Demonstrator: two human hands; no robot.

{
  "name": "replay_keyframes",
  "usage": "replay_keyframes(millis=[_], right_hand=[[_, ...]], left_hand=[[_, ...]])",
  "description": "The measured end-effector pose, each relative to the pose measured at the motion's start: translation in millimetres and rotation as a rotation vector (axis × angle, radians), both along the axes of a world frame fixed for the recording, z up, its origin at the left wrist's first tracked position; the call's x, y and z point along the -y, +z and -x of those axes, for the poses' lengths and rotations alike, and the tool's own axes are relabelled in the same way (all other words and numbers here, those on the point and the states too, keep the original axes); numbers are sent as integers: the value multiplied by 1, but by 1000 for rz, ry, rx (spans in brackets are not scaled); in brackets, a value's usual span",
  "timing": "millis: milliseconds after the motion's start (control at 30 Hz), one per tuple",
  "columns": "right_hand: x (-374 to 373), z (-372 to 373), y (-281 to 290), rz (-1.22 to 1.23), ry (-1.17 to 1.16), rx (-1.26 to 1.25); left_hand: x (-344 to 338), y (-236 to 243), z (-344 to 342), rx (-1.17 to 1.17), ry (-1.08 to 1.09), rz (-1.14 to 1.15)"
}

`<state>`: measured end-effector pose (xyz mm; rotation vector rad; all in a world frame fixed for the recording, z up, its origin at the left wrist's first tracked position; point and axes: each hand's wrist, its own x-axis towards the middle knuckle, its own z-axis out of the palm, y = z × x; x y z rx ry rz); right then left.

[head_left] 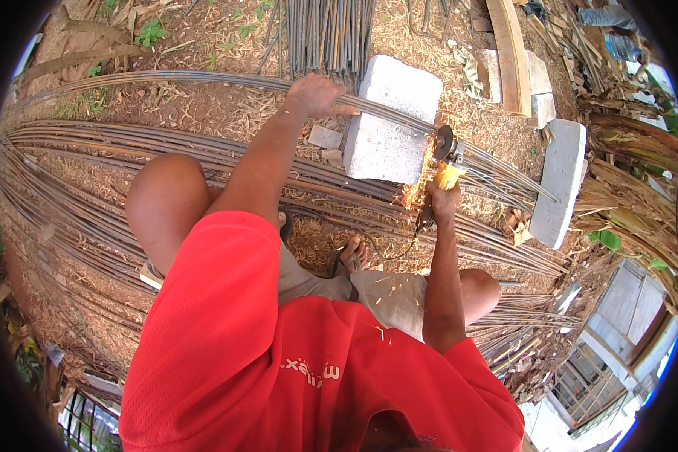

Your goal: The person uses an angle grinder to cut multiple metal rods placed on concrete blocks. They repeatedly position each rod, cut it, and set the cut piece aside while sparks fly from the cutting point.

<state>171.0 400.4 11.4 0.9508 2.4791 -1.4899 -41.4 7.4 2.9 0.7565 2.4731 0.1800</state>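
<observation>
My left hand is closed around a bundle of long thin steel rods, which lies across a pale concrete block. In my right hand is a yellow angle grinder. Its dark disc meets the rods just past the block's right edge. Orange sparks spray from there down toward me, and a few streaks reach my shirt. The right ends of the rods extend to a grey concrete slab.
Many more rods lie along the ground beneath and around my legs. Another stack of rods is at the far side. Wooden planks and small blocks stand at the far right. Dry leaves pile up at the right. My sandalled foot is near the sparks.
</observation>
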Motion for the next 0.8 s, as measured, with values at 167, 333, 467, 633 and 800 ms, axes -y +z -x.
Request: replay_keyframes(millis=[167, 333, 467, 633, 800], right_hand=[[-5, -2, -15, 32, -27, -44], [-16, -1, -33, 179, -32, -171], [-17, -3, -28, 42, 12, -11], [-11, -3, -21, 22, -7, -35], [-15, -4, -25, 17, 31, -72]], left_hand=[[-1, 4, 1, 30, 4, 7], [-1, -4, 1, 13, 4, 1], [-1, -7, 1, -19, -1, -16], [1, -8, 1, 3, 11, -24], [1, -16, 3, -20, -13, -23]])
